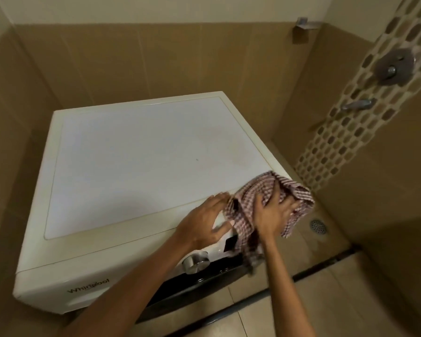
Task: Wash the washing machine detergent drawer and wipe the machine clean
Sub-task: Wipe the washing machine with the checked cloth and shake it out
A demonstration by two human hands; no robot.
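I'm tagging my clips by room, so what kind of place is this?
Probably a tiled bathroom or wet laundry corner: a washing machine stands by tiled walls, a wall tap sits on the mosaic strip, and a floor drain lies beside the machine.

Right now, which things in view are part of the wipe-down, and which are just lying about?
Part of the job: washing machine, checked cloth, left hand on the machine, right hand on the cloth.
Just there: floor drain, shower valve, spout, wall bracket.
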